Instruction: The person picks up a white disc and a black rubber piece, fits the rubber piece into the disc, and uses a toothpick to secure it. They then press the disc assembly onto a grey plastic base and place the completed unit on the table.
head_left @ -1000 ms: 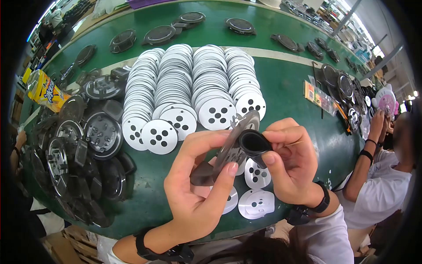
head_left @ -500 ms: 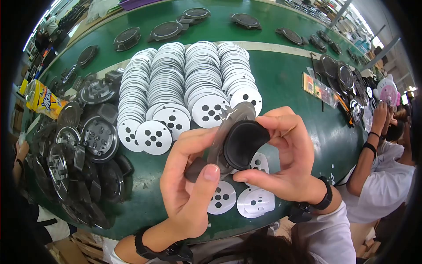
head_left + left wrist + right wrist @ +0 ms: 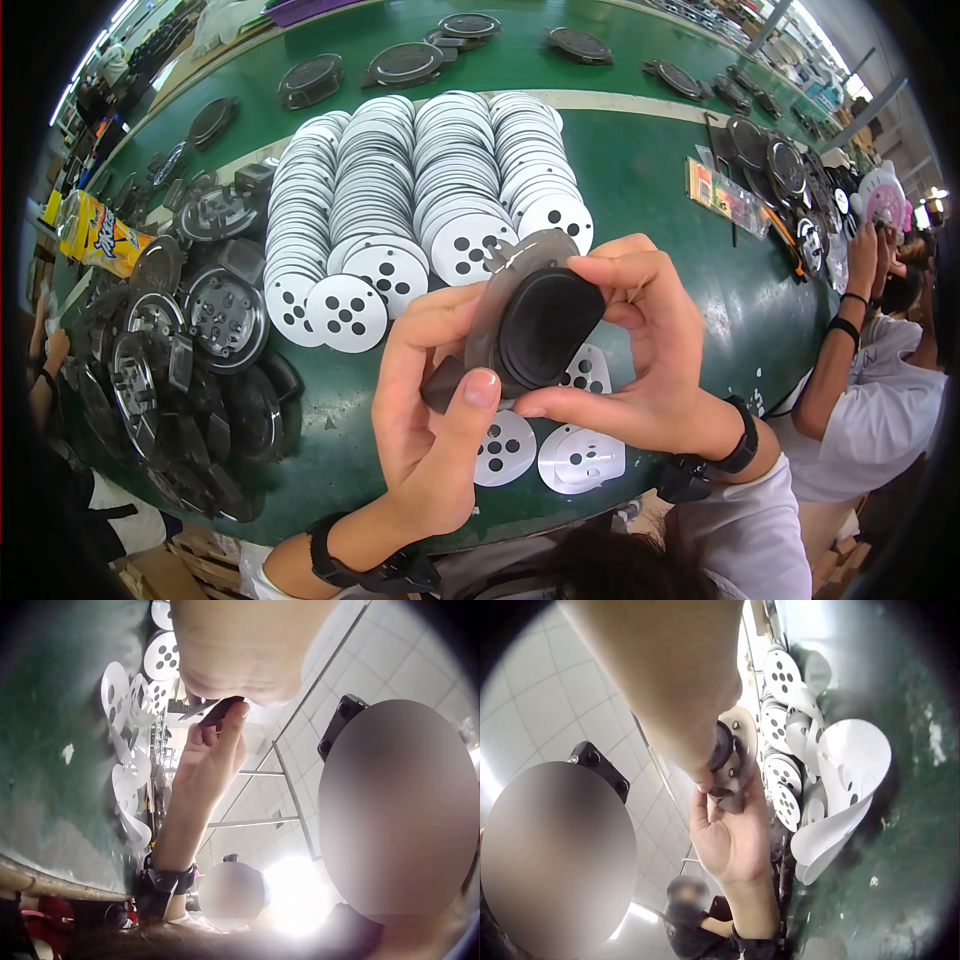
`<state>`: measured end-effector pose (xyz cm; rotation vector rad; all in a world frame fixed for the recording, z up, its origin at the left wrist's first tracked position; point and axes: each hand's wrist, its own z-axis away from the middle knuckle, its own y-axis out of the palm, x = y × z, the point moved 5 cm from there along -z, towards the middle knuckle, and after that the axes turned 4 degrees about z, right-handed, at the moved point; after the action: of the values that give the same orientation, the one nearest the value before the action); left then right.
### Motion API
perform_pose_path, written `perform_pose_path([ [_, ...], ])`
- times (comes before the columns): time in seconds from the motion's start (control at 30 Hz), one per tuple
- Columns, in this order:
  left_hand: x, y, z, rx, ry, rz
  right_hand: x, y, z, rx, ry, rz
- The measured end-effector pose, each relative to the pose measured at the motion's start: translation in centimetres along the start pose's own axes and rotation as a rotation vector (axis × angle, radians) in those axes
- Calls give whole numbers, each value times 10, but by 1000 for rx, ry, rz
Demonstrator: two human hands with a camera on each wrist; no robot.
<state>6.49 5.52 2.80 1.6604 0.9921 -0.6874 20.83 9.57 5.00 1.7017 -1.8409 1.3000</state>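
Note:
In the head view, my left hand (image 3: 430,430) holds a translucent grey plastic housing (image 3: 488,318) by its rim, thumb in front and fingers behind. The housing stands tilted above the table. My right hand (image 3: 655,350) pinches a round black cover (image 3: 550,325) between thumb and fingertips at opposite edges. The cover overlaps the housing's face, its right side bent inward. From the right wrist, the housing (image 3: 742,727) shows two small holes, with the left hand (image 3: 735,844) below it. White discs with round holes (image 3: 505,450) lie under the hands.
Rows of overlapping white discs (image 3: 380,180) fill the table's middle. Grey housings (image 3: 228,305) are piled at left beside a yellow-labelled jar (image 3: 100,235). More housings (image 3: 405,65) lie along the far green surface. A plastic packet (image 3: 725,200) lies at right, near another person (image 3: 860,400).
The black cover has turned from a steep tilt to lie broadside over the housing's face. My right hand's thumb and fingers have spread apart across it.

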Motion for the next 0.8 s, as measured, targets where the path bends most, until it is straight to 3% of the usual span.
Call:
perform_pose_path([
  [0.33,2,0,1,-43,-42,13,2,-3,-2,-9,-35,-17],
  [0.5,1,-4,-2,-117,-147,12,7,-9,-8,101,-121,217],
  [0.63,1,-11,-6,-126,-189,17,12,-10,-13,29,-190,299],
  [0.7,-3,-12,-8,-132,-181,-17,-4,-11,-12,-78,65,-89],
  [0.73,-4,-13,-9,-128,-181,-20,-4,-13,-13,-83,64,-89],
  [0.8,-7,-16,-12,-116,-156,-6,-19,-9,-12,25,365,-437],
])
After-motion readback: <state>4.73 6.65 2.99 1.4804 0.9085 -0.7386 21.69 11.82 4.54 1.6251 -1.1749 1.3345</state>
